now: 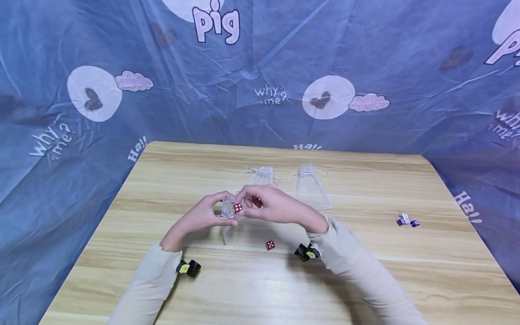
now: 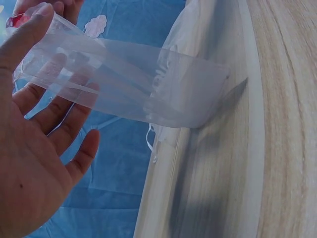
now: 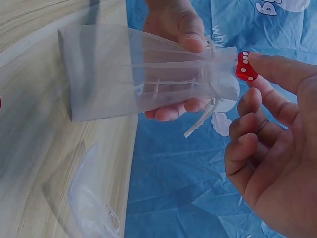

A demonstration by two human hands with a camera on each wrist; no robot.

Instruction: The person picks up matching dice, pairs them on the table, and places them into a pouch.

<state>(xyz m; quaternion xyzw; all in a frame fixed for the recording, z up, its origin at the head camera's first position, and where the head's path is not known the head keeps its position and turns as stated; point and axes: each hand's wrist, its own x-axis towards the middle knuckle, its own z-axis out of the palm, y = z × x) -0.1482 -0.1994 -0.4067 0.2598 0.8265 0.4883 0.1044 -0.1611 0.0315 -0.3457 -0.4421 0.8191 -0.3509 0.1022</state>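
Note:
My left hand point(image 1: 199, 213) holds a sheer white drawstring bag point(image 3: 104, 74) near its neck, between thumb and fingers. The bag's body hangs down toward the tabletop, and its mouth faces up. Between the thumb and index finger of my right hand point(image 1: 280, 204) is a red die point(image 3: 245, 66) with white pips, right at the bag's mouth. The other right fingers are loosely curled. No die shows inside the bag. A second red die point(image 1: 270, 245) lies on the table in front of the hands.
Two more sheer drawstring bags, one behind the hands point(image 1: 262, 175) and one to its right point(image 1: 312, 192), lie flat on the wooden table point(image 1: 260, 289). A small cluster of blue and white dice point(image 1: 404, 220) sits at the right. Blue printed cloth point(image 1: 243, 113) hangs behind the table.

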